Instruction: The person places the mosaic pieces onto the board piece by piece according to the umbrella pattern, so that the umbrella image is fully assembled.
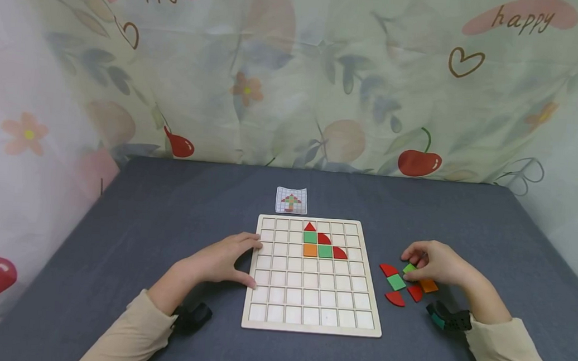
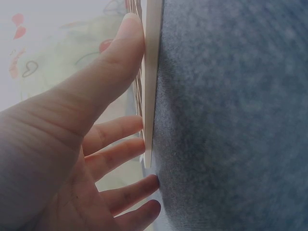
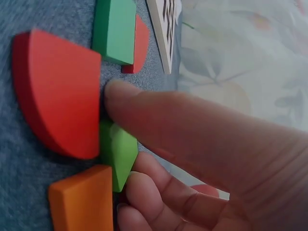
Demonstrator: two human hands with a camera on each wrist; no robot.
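A pale wooden grid board (image 1: 311, 328) lies on the dark cloth. In its upper part sit a red triangle (image 1: 309, 226), green squares (image 1: 310, 237), an orange square (image 1: 310, 250) and red quarter circles (image 1: 340, 253). My left hand (image 1: 220, 258) rests at the board's left edge, thumb and fingers extended against it. To the right of the board, my right hand (image 1: 436, 262) has thumb and fingers around a light green block (image 3: 118, 151), which they partly cover. Close by lie an orange block (image 3: 84, 202), red quarter-circle blocks (image 3: 62, 94) and a green block (image 3: 115, 31).
Behind the board lies a small card (image 1: 291, 201) with a coloured grid pattern. A printed curtain (image 1: 294, 102) hangs along the far table edge. Dark straps (image 1: 448, 317) are on both wrists.
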